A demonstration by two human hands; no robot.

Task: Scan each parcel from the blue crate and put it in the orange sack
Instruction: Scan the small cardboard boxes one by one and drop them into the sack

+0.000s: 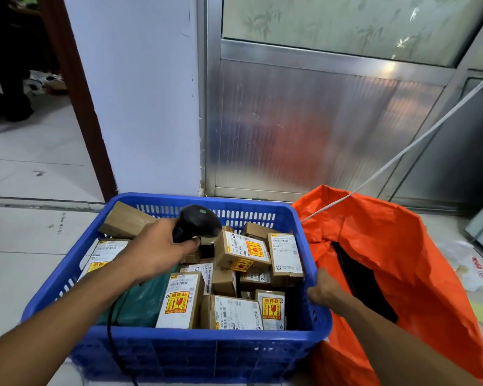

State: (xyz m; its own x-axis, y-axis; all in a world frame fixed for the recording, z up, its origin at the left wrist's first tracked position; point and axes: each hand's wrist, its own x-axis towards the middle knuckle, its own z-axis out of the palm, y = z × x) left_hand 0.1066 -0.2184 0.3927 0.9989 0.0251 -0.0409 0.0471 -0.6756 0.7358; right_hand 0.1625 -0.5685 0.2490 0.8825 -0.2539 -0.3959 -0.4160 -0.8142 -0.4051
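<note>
Parcels point(236, 277) in blue crate point(179, 355) between both hands, under scanner point(197, 222).

Bright, even indoor light; soft glare and an orange reflection on the ribbed metal door panel point(318, 129). The doorway point(14, 57) at far left is dim. Wide-angle bending curves the edges; slight softness throughout.

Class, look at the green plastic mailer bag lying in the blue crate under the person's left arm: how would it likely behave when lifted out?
The green mailer bag looks soft and wrinkled, so it would probably sag and fold rather than keep its shape like the cardboard boxes beside it. Its glossy film may be a bit slippery. Its weight cannot be judged.
</note>
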